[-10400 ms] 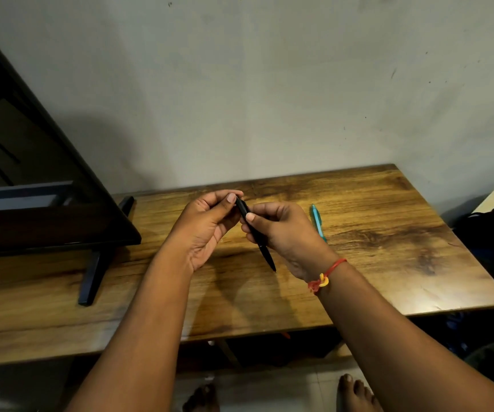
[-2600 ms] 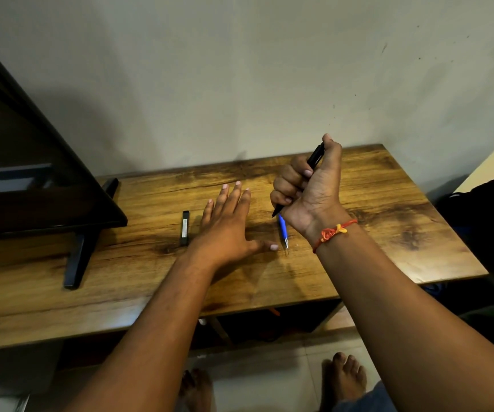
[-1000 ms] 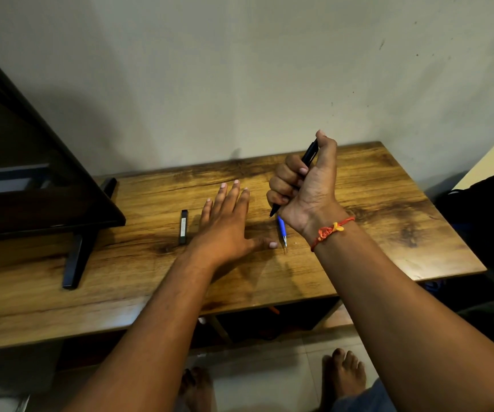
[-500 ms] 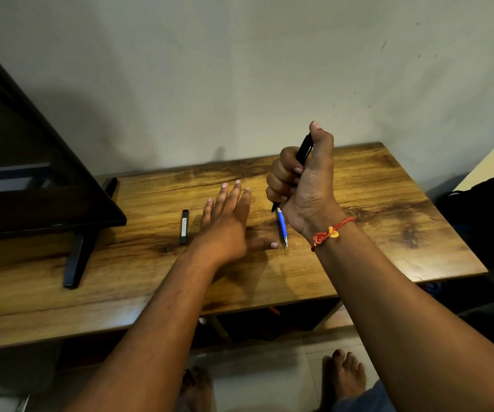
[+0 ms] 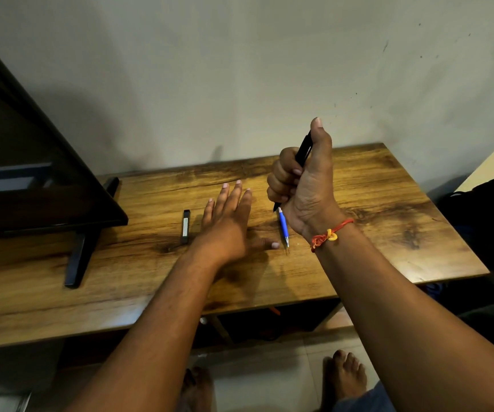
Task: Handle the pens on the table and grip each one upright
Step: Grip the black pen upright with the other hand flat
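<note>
Pens are the business here, and 1 of them, the black pen [image 5: 303, 150], is up off the wooden table [image 5: 388, 203] in the right hand [image 5: 302, 185]. That hand is closed into a fist around the barrel, 4 fingers wrapped over it and the thumb laid straight up along its side, which looks like a way of bracing the pen so it stands rather than swings. It leans a little to the right at the top, with its tip poking out below the fist, so the grip is near upright but not dead vertical. The blue pen [image 5: 283, 230] lies flat on the table just below that fist, between the 2 hands, its point toward the near edge; it probably waits its turn. The left hand [image 5: 227, 227] is spread open, palm down on the wood, holding nothing, likely resting there to steady the body while the other hand works. A small black cap-like piece [image 5: 185, 226] lies just to its left, apart from the fingers. At the far left a dark screen on a stand [image 5: 79, 257] sits clear of the work.
</note>
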